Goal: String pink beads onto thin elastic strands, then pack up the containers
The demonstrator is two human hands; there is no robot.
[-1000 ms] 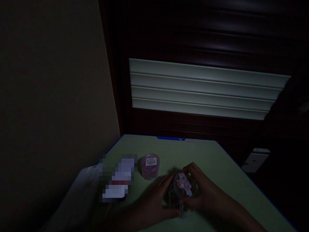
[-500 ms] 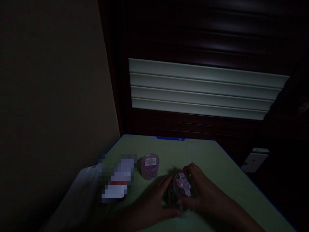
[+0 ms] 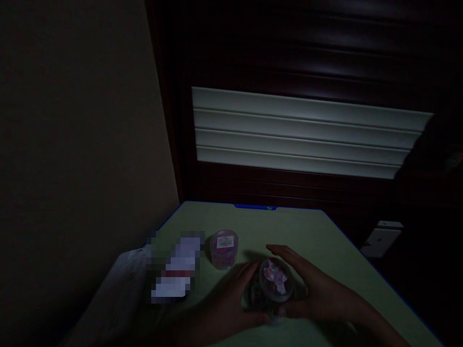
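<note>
A clear round plastic tub [image 3: 277,282] with a pink and white sticker on its top stands at the near side of the table, tilted slightly in view. Dark contents show through its wall, too dim to name. My left hand [image 3: 235,303] curves around the tub's left side, thumb at the front and fingers behind. Around the right side, my right hand [image 3: 311,284] is spread, with fingers stretched out behind the lid and the thumb near the front edge. Farther left sits a second clear tub [image 3: 224,253] with pink contents and a white printed label; neither hand touches it.
The pale green table [image 3: 275,229] has a blue rim. At its left lie a blurred-out pale item [image 3: 177,267] and a white sheet or bag [image 3: 112,294]. A white box [image 3: 381,241] is beyond the right edge. Wall and dark slatted door stand close behind.
My right hand has loosened from the tub's lid; its fingers have moved apart and away from it. My left hand stays around the tub. The other tub has not moved.
</note>
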